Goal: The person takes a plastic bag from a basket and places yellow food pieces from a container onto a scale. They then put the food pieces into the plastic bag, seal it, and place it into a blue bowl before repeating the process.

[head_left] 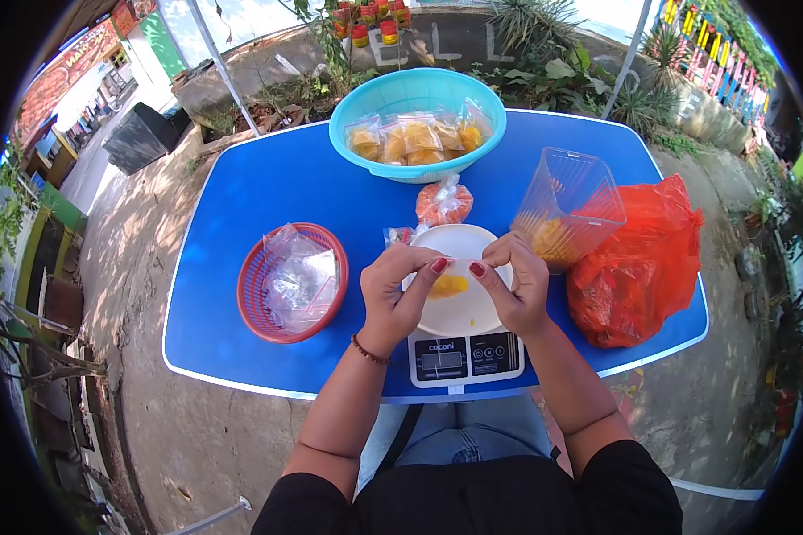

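My left hand (397, 290) and my right hand (517, 281) both pinch the top edge of a small clear plastic bag, thumbs toward each other. Yellow food pieces (449, 285) show below the pinched edge, seemingly inside the bag. Under the hands is a round white plate (459, 318) on a white and black kitchen scale (467, 358); the scale's readout is too small to read. A yellow crumb lies near the plate's front. Just behind the plate sits a knotted clear bag of orange food (444, 203).
A red basket (248, 283) holding clear plastic bags stands at left. At the back, a turquoise basin (343, 134) contains several filled bags. To the right are a clear tilted container (567, 192) with yellow pieces and a red plastic bag (638, 276). Everything rests on a blue table (250, 183).
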Motion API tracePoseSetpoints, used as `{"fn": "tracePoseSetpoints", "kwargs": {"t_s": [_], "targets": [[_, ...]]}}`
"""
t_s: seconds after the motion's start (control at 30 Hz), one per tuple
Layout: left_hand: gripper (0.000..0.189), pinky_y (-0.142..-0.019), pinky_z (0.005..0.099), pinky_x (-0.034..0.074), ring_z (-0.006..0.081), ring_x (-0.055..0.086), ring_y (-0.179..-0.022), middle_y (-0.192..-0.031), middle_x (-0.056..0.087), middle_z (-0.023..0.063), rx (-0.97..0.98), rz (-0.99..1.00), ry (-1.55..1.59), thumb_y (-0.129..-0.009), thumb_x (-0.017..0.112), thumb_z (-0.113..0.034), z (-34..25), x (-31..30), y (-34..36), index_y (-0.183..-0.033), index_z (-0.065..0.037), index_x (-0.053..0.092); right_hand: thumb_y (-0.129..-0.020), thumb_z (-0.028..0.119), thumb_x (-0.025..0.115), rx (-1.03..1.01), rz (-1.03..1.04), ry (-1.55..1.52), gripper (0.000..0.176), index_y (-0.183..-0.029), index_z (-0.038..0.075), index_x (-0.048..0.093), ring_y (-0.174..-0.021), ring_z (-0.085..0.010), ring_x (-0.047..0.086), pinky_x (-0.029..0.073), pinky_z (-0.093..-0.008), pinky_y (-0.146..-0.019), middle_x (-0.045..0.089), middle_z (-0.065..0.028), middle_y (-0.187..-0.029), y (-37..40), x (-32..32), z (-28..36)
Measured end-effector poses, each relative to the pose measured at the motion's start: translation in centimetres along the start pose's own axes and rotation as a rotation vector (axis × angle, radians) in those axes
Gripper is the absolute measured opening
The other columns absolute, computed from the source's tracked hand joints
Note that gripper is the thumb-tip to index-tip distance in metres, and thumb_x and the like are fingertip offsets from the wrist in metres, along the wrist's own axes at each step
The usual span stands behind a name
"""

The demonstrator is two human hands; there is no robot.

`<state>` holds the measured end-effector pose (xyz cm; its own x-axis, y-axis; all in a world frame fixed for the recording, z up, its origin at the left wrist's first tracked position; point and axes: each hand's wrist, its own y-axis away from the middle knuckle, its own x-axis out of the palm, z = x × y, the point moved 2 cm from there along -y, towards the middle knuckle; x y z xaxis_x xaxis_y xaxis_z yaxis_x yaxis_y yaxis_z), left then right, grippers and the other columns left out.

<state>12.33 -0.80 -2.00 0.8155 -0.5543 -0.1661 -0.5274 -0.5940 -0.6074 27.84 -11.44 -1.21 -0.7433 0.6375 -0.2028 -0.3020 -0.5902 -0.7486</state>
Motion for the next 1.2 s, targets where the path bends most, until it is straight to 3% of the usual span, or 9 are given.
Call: {"fn": "tracePoseSetpoints", "kwargs": {"t_s": [0.07,0.2,0.4,0.5,0.57,0.67,0.77,1.0,1.2], "targets": [[0.01,-0.076,0.0275,0.049,0.0115,0.064,-0.085,-0.093,0.074,0.0055,-0.122,0.035,0.106,-0.094,0.067,-0.009,0.9,0.1,0.4,-0.097,0.0,0.07,-0.086,0.003,0.074,0.105,0.011,-0.11,0.018,-0.077,0.001,0.059,-0.074,-0.0175,0.054,0.043,-0.0292,-0.071,0.058,-0.0063,-0.077,0.6,0.0,-0.9],[0.02,-0.072,0.0247,0.05,0.0097,0.065,-0.084,-0.099,0.072,0.0048,-0.104,0.141,0.121,-0.091,0.071,-0.008,1.4,0.4,-0.2,-0.109,-0.001,0.066,-0.089,0.003,0.072,0.381,-0.085,-0.518,0.013,-0.086,0.001,0.06,-0.082,-0.0113,0.054,0.043,-0.0266,-0.075,0.058,-0.0034,-0.085,1.1,0.3,-1.3],[0.04,-0.073,0.024,0.054,0.0111,0.069,-0.086,-0.101,0.071,0.0079,-0.319,0.091,0.246,-0.087,0.076,-0.003,2.2,0.8,-0.3,-0.121,-0.001,0.056,-0.092,-0.002,0.066,0.289,-0.012,-0.196,0.025,-0.112,0.001,0.052,-0.085,-0.0096,0.058,0.047,-0.0248,-0.077,0.061,-0.0047,-0.092,0.4,0.8,-0.4],[0.045,-0.077,0.0223,0.055,0.0107,0.068,-0.094,-0.105,0.07,0.0094,-0.463,-0.006,0.396,-0.087,0.076,0.0,1.8,0.7,-0.6,-0.124,-0.004,0.051,-0.091,-0.007,0.063,0.362,-0.012,-0.375,0.035,-0.121,0.002,0.048,-0.089,-0.0114,0.064,0.053,-0.026,-0.077,0.063,-0.0076,-0.095,1.3,1.8,-0.9],[0.048,-0.078,0.023,0.056,0.011,0.068,-0.096,-0.109,0.069,0.0125,-0.464,-0.048,0.347,-0.087,0.075,0.001,2.1,0.6,-0.5,-0.126,-0.004,0.048,-0.091,-0.009,0.063,0.365,-0.038,-0.386,0.034,-0.12,0.001,0.049,-0.091,-0.0135,0.067,0.056,-0.0259,-0.078,0.064,-0.0093,-0.096,1.6,1.7,-1.8],[0.045,-0.077,0.0245,0.057,0.0113,0.068,-0.088,-0.108,0.067,0.0118,-0.231,-0.165,0.446,-0.084,0.077,0.003,1.9,1.0,-0.6,-0.118,-0.002,0.048,-0.091,-0.01,0.063,0.41,-0.081,-0.426,0.029,-0.117,-0.001,0.051,-0.093,-0.0145,0.069,0.057,-0.0252,-0.078,0.066,-0.0104,-0.097,1.4,1.6,-2.2],[0.04,-0.078,0.0245,0.057,0.0112,0.068,-0.089,-0.11,0.067,0.0121,-0.215,-0.082,0.383,-0.085,0.076,0.004,3.3,1.1,-0.5,-0.117,-0.001,0.052,-0.092,-0.01,0.064,0.411,-0.086,-0.382,0.023,-0.111,-0.003,0.053,-0.091,-0.0141,0.069,0.058,-0.0246,-0.078,0.067,-0.0095,-0.097,1.3,1.5,-2.4],[0.027,-0.077,0.0225,0.055,0.0102,0.069,-0.086,-0.103,0.071,0.01,-0.403,-0.039,0.373,-0.086,0.075,0.003,3.4,0.5,-0.3,-0.111,0.003,0.065,-0.089,-0.008,0.067,0.17,-0.019,0.016,0.017,-0.104,-0.004,0.064,-0.084,-0.0138,0.07,0.058,-0.0239,-0.075,0.068,-0.0094,-0.097,0.7,0.7,-1.9],[0.027,-0.075,0.022,0.054,0.0095,0.069,-0.083,-0.095,0.073,0.0077,-0.359,-0.085,0.268,-0.085,0.076,0.001,4.4,0.3,-0.8,-0.111,0.001,0.07,-0.093,-0.008,0.062,0.296,0.037,-0.103,0.017,-0.11,-0.004,0.061,-0.088,-0.0116,0.068,0.056,-0.024,-0.079,0.066,-0.0077,-0.098,0.0,1.4,-3.0]]}}
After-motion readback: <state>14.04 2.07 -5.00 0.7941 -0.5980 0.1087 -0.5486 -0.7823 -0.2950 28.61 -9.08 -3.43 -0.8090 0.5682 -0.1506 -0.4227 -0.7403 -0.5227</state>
